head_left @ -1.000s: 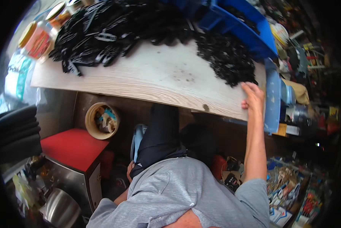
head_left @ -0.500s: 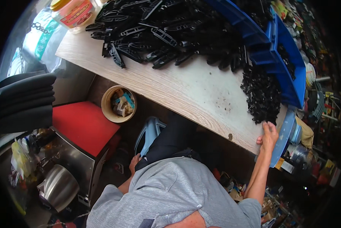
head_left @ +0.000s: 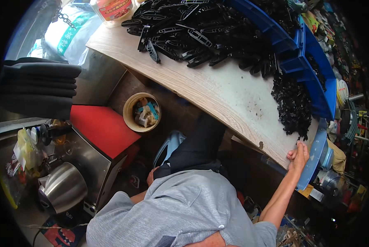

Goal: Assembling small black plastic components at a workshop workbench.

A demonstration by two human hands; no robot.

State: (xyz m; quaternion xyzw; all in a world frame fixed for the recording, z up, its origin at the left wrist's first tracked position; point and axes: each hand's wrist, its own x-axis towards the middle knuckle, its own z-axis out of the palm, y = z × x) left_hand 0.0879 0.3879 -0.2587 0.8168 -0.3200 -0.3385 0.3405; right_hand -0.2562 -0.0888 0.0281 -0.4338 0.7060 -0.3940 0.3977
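Observation:
My right hand rests at the near right end of the table, its fingers curled in and pressed together. Its fingertips meet the near edge of a heap of small black parts, where a few pieces trail out toward them. Whatever the fingers pinch is too small to make out. Down beside my left thigh is my left hand, close to a light blue plastic stool; its fingers are mostly hidden. Farther off lies a large pile of long black plastic clip-like pieces.
Blue plastic bins holding black parts line the table's right side. A lidded jar stands at its far left corner. Below are a waste bucket, a red-topped cabinet and a steel kettle.
The whole view has shifted, so the table sits farther right in the picture. My right hand's fingers are more curled, and a few black pieces trail nearer to them. My left hand stays low.

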